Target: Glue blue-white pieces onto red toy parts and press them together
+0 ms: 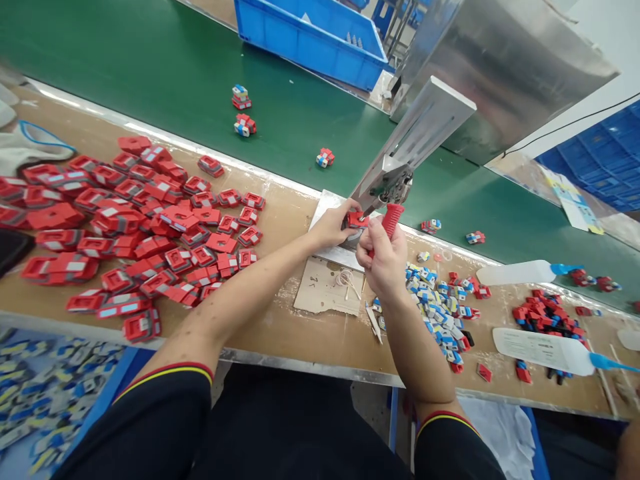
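Surface: brown tabletop (277,267) beside green conveyor belt (165,100)
Left hand (329,228): gripping red plastic block (357,219)
Right hand (385,259): clenched round ribbed red handle (395,215)
Block: under silver metal lever press (397,181)

Red part (356,219) (partly hidden) at metal press (416,141); ribbed red handle (394,217) tilted

The left hand (331,227) partly hides a red plastic piece (357,219), the top edge crops the blue crate (310,50), the left edge a black object (12,251), and print on the squeeze bottle (547,350) is illegibly small.
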Tool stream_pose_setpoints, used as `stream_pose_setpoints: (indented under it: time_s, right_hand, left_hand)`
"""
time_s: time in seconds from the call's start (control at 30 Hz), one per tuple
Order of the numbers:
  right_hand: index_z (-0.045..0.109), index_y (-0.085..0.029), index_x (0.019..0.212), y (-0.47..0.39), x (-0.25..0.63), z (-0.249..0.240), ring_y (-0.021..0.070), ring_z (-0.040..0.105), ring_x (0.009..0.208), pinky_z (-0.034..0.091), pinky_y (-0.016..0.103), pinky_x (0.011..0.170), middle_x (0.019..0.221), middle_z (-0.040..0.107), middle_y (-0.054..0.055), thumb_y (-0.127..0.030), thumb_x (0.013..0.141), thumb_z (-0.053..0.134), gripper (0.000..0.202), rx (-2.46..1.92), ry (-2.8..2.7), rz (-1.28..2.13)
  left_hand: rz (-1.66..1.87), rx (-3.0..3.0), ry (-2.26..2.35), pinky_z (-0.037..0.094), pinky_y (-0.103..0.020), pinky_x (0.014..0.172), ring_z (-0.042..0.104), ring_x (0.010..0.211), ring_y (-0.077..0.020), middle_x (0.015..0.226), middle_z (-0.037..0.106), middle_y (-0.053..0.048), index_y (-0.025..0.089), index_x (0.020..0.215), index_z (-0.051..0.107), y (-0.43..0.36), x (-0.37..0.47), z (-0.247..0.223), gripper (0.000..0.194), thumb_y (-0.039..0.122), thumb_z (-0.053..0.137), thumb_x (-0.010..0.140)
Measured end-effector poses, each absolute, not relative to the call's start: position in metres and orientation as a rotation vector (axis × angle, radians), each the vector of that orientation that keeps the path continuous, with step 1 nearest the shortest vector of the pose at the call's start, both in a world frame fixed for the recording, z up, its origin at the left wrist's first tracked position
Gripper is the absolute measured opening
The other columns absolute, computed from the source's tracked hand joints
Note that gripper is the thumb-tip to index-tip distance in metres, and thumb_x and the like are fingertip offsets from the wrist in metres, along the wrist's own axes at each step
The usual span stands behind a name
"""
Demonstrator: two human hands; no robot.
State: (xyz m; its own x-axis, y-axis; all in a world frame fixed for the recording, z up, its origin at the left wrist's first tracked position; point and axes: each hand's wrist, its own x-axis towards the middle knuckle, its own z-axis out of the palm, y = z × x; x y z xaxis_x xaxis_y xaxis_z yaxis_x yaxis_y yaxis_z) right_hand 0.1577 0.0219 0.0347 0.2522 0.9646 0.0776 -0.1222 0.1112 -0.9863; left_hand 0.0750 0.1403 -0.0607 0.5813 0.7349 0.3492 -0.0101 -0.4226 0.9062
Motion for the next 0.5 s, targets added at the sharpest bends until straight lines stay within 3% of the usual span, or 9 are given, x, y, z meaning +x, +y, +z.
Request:
stream_pose_setpoints:
  time_s: [0.13, 0.27, 0.33, 0.4, 0.43, 0.5]
  right_hand:
    - [0.037, -0.029, 0.082, 0.053, 0.160, -0.011, 0.0082, 0.034, 0.045, 0.030, 0.026, 0.042, 0.060, 0.037, -0.011, -0.073, 0.086, 0.072, 0.056, -1.190, -1.028, 0.687]
    - [0.040, -0.029, 0.085, 0.063, 0.170, -0.023, 0.0106, 0.040, 0.047, 0.037, 0.028, 0.046, 0.061, 0.041, -0.010, -0.080, 0.089, 0.061, 0.055, -1.239, -1.161, 0.668]
    - [0.048, -0.028, 0.093, 0.049, 0.184, -0.017, 0.0126, 0.053, 0.056, 0.046, 0.030, 0.053, 0.071, 0.055, -0.006, -0.079, 0.090, 0.062, 0.054, -1.278, -1.248, 0.680]
    - [0.055, -0.026, 0.107, 0.023, 0.205, -0.007, 0.0154, 0.066, 0.074, 0.054, 0.032, 0.064, 0.094, 0.066, 0.001, -0.077, 0.091, 0.062, 0.054, -1.328, -1.241, 0.563]
    - [0.056, -0.026, 0.113, 0.008, 0.216, -0.002, 0.0163, 0.068, 0.081, 0.055, 0.032, 0.067, 0.103, 0.068, 0.004, -0.075, 0.093, 0.060, 0.053, -1.348, -1.201, 0.467]
    - [0.059, -0.026, 0.114, -0.022, 0.237, 0.007, 0.0162, 0.068, 0.082, 0.054, 0.031, 0.068, 0.103, 0.068, 0.004, -0.068, 0.099, 0.054, 0.045, -1.370, -1.175, 0.320]
  left_hand:
    - [0.929, 1.865, 0.630, 0.049, -0.029, 0.074, 0.064, 0.075, -0.0169, 0.084, 0.069, 0.000, 0.020, 0.116, 0.059, 0.141, 0.075, -0.061, 0.041, 0.013, 0.065, 0.077]
    - [0.881, 1.901, 0.643, 0.052, -0.030, 0.076, 0.067, 0.077, -0.0183, 0.083, 0.071, 0.000, 0.020, 0.120, 0.058, 0.138, 0.079, -0.055, 0.043, 0.010, 0.061, 0.078]
    - [0.884, 1.924, 0.635, 0.055, -0.034, 0.084, 0.071, 0.088, -0.0209, 0.096, 0.075, -0.005, 0.020, 0.126, 0.057, 0.138, 0.072, -0.049, 0.049, 0.011, 0.064, 0.078]
    - [0.904, 1.982, 0.642, 0.056, -0.039, 0.098, 0.071, 0.112, -0.0252, 0.122, 0.074, -0.011, 0.020, 0.136, 0.054, 0.141, 0.048, -0.041, 0.060, 0.017, 0.071, 0.079]
    - [0.913, 2.031, 0.665, 0.054, -0.041, 0.106, 0.068, 0.125, -0.0275, 0.135, 0.070, -0.014, 0.020, 0.141, 0.052, 0.144, 0.030, -0.038, 0.065, 0.021, 0.073, 0.080]
    - [0.869, 2.147, 0.813, 0.051, -0.045, 0.112, 0.065, 0.130, -0.0291, 0.139, 0.069, -0.013, 0.021, 0.144, 0.053, 0.155, -0.015, -0.032, 0.060, 0.030, 0.070, 0.086]
